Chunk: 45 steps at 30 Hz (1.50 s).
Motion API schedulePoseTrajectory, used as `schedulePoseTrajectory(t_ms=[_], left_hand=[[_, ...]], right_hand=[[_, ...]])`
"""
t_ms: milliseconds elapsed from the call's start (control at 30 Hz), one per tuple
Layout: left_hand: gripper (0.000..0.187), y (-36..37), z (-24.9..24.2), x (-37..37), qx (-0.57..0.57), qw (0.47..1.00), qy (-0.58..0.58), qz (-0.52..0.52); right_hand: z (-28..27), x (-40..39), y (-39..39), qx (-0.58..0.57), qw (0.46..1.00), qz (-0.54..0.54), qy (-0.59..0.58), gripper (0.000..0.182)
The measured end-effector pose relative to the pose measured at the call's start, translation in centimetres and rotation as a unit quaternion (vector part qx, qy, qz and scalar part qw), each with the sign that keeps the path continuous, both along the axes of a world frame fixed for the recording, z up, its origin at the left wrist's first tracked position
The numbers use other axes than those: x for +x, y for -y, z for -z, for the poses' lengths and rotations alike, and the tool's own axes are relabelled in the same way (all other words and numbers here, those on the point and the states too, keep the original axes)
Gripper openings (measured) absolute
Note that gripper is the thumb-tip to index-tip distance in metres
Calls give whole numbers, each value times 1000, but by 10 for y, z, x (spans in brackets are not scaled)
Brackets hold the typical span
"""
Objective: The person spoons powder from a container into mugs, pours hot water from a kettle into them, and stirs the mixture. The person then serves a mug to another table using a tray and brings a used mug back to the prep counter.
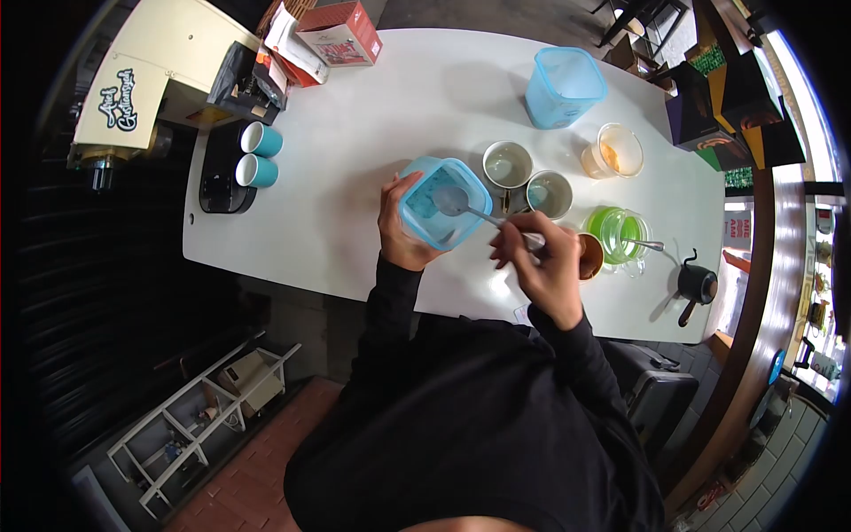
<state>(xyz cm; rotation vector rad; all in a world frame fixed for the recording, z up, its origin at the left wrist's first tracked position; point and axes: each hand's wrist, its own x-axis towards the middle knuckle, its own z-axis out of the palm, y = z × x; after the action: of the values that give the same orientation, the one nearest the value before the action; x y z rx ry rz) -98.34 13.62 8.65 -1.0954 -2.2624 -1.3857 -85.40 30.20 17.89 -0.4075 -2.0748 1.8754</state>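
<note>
My left hand (401, 226) grips a light blue plastic container (474, 186), tilted over the table, with blue powder (425, 197) inside. In my right hand (542, 263) is a metal spoon (454, 202), its bowl inside the container's mouth. Just beyond my hands stand two cups, one (508, 165) behind the other (550, 194), each with something pale inside that I cannot make out. A brown cup (589, 256) is partly hidden behind my right hand. Beside it sits a glass jar with green contents (612, 229) and a spoon (649, 244) in it.
A second blue container (565, 89) and a clear tub with orange residue (613, 151) stand farther back on the white table (337, 177). At right is a small black kettle (698, 284). Two teal cups (257, 170) stand by the cream machine (133, 80); a red-white box (341, 35) is behind.
</note>
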Motion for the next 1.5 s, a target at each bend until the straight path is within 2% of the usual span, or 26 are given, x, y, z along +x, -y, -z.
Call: schedulePoseTrajectory(t_ms=[133,300,400,567,667,700,767,1000,1067,1200,1300,1400,1500], left_hand=[[95,-3,11,-3,51,997,50,-1],[93,-9,4,-3,80,993,88,-3],[91,-14,-8,0,49,996,78,-14],[79,-22,-13,1,6,999,-4,-37],[88,-25,-9,-1,19,999,-9,-28],[88,-26,-10,-1,18,999,-10,-25],[76,-28,-14,0,21,999,-17,-23],[79,-32,-11,-1,17,999,-25,-22],[83,-32,-10,0,31,999,14,-23],[87,-34,-14,-1,-2,999,-23,-36],[90,-33,-9,-2,-2,999,-1,-41],[95,-31,5,-7,68,992,104,-9],[101,-28,9,-12,104,984,145,-22]], right_hand=[[18,-25,9,92,996,-1,-23,9],[26,-40,17,110,993,18,-35,12],[29,-44,21,116,992,26,-37,13],[34,-47,22,121,991,46,-38,15],[37,-49,22,111,992,46,-24,15],[39,-49,22,98,994,49,-24,15],[40,-49,22,84,995,55,-24,15],[38,-50,19,41,997,57,-25,14],[39,-50,16,26,998,52,-26,14],[39,-46,11,12,998,46,-34,14],[38,-41,6,-18,998,45,-32,15],[37,-34,0,-50,997,46,-43,17],[29,-23,-6,-82,994,45,-61,19]])
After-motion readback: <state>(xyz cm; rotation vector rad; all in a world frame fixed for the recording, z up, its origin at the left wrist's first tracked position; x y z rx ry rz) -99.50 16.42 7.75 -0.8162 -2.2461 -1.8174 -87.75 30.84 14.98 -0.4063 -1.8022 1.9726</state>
